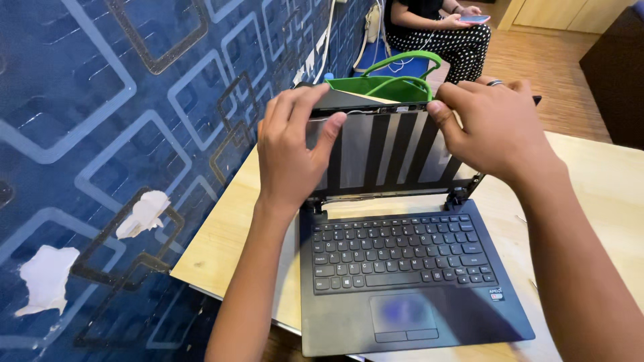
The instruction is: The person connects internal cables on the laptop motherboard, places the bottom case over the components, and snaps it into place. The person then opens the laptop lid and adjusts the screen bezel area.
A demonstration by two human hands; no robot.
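A dark laptop (402,268) sits open in the middle and bottom of the picture, on a light wooden table (604,181). Its lid (386,151) stands up in the middle of the frame. The lid has no screen in it, and its inside shows silver and black stripes.

The left hand (292,147) grips the top left edge of the lid, with the thumb on the striped side and the fingers curled over the top. The right hand (496,127) grips the top right edge the same way. It wears a ring (495,82).

Just behind the lid, near the top middle, is a green bag (392,84) with looped handles. At the very top, another person (443,30) sits in dotted trousers and holds a phone (473,19). The left side of the picture is a blue wall (100,167) with square shapes and some peeled white spots.
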